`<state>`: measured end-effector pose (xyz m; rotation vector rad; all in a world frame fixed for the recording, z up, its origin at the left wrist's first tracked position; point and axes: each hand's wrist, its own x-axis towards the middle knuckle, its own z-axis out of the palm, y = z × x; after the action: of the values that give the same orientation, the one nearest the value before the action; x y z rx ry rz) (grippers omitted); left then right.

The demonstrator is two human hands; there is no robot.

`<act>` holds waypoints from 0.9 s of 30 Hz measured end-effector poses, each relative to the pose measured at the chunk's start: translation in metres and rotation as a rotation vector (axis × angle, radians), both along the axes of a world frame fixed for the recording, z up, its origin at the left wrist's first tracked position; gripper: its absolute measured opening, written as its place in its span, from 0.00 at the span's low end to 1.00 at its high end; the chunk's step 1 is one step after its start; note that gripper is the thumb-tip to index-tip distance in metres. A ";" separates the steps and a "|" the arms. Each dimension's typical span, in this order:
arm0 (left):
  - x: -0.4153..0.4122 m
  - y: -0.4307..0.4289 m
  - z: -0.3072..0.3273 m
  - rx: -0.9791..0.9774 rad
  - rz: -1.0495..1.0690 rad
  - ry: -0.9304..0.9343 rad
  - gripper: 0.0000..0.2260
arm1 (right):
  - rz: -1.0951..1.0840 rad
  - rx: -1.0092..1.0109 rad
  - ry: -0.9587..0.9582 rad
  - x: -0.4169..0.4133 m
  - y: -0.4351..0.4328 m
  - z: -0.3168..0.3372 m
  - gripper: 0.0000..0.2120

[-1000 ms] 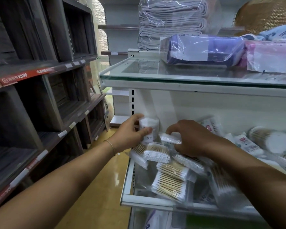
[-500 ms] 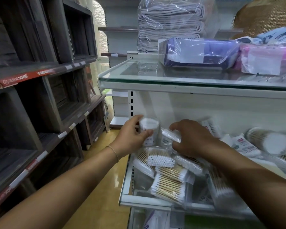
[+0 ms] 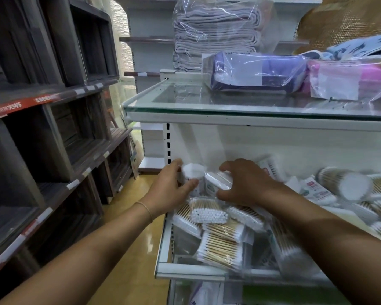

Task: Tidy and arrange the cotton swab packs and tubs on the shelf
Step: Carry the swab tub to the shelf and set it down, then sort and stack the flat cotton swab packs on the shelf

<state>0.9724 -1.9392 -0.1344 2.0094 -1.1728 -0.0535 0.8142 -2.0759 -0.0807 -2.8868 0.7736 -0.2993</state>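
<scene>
Both hands work at the far left corner of the shelf (image 3: 185, 269): the left hand (image 3: 169, 190) clamps its fingers on an upright white tub (image 3: 193, 175), and the right hand (image 3: 246, 183) curls its fingers round a clear swab pack (image 3: 218, 180) just beside it, probably to line them up.

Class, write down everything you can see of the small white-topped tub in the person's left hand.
The tub is a small upright cylinder, white on top. Its wall is pale and looks like plastic, with a label too blurred to read. It is at the back left corner of the lower shelf, near the white back panel. The left hand holds it, fingers curled round its left side. Just to its right is the clear pack held by the right hand.
</scene>
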 end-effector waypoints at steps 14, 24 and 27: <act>-0.060 0.043 0.042 0.408 -0.170 0.170 0.16 | -0.054 -0.047 0.015 0.013 0.014 0.002 0.21; -0.063 0.039 0.032 0.281 -0.088 0.235 0.19 | -0.016 0.047 -0.092 0.002 0.011 0.006 0.30; -0.067 0.040 0.039 0.244 -0.063 0.351 0.12 | 0.018 0.069 -0.132 -0.002 0.008 0.010 0.28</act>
<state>0.9052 -1.8988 -0.0957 2.0625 -1.0399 -0.5819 0.8123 -2.0684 -0.0708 -2.7748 0.7211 -0.4467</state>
